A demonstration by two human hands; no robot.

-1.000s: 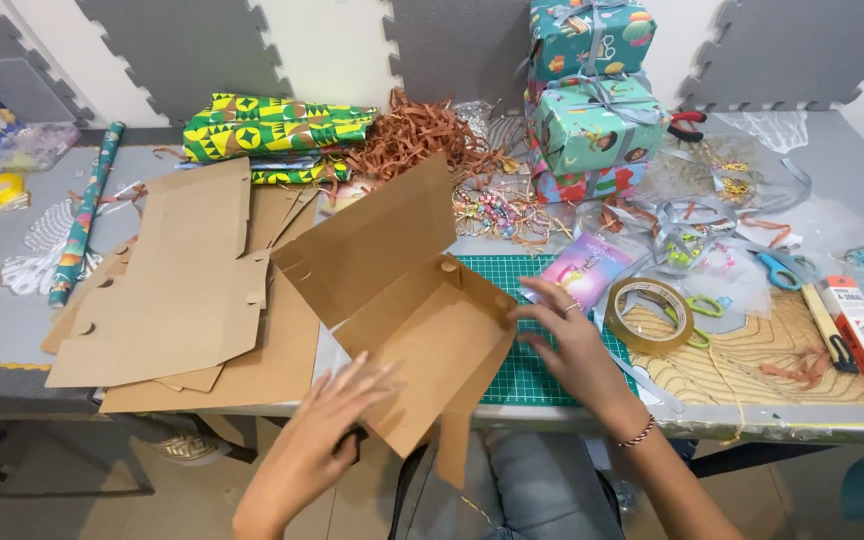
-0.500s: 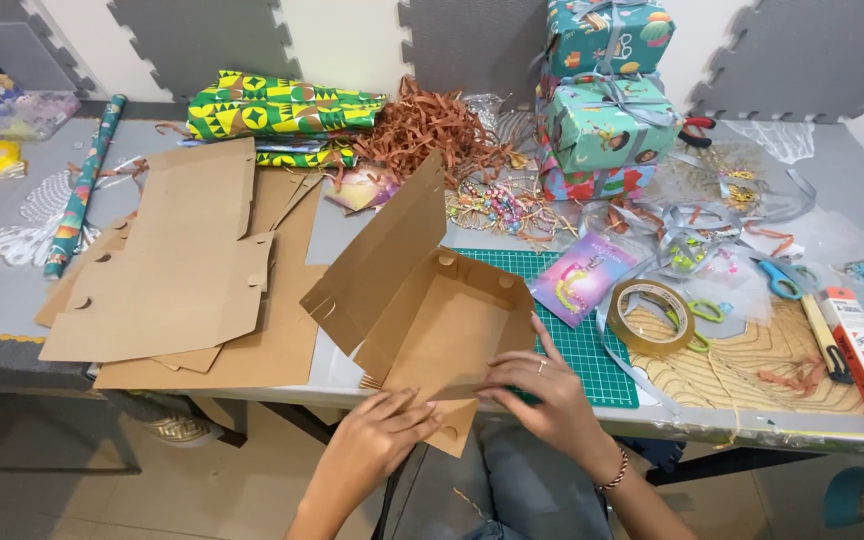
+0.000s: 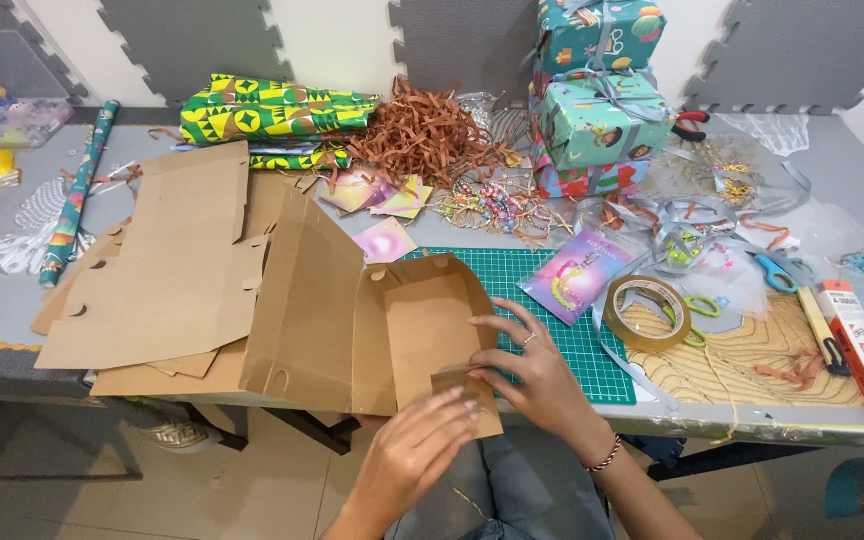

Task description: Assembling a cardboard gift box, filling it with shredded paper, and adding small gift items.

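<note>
Head view: I see the left hand [image 3: 417,450] and right hand [image 3: 532,370] both pinching the near flap of the half-folded cardboard box [image 3: 372,325] at the table's front edge, steadying it. Beyond: flat cardboard sheets [image 3: 167,275] left, teal wrapped gifts [image 3: 597,125] stacked behind, red-and-white carton [image 3: 862,345] far right.

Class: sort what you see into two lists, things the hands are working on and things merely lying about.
In use:
left hand
right hand
cardboard box

Lying about:
tape roll
flat cardboard sheets
wrapped gifts
paper shreds
scissors
</note>
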